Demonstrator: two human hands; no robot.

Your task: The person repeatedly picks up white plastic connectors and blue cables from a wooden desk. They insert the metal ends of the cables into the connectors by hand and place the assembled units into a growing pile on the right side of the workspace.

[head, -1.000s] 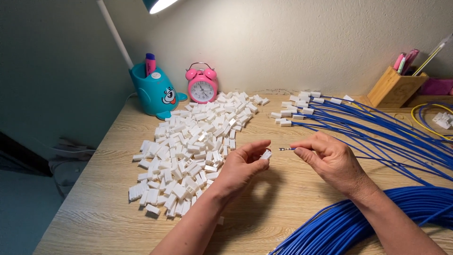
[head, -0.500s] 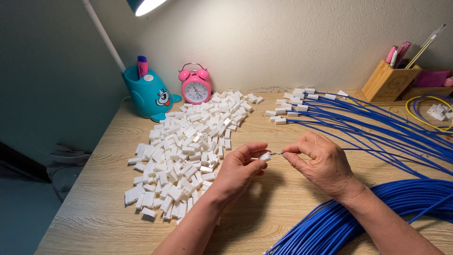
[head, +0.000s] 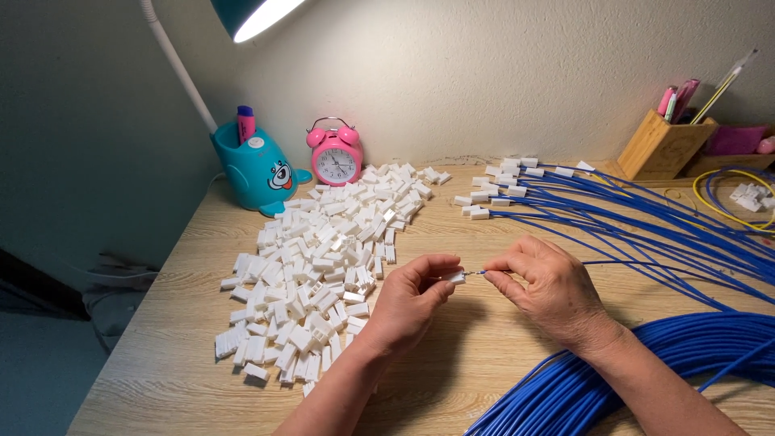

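Wooden desk (head: pixel 161 379) — lamp-lit textured wall (head: pixel 484 73)

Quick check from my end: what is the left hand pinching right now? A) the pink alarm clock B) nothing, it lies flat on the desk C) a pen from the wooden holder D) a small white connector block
D: the left hand pinches a small white connector block at its fingertips, while the right hand holds the metal tip of a blue wire up to it.

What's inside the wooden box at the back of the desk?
The wooden box holds pink pens and a thin pale stick poking out. Their lower parts are hidden by its walls.
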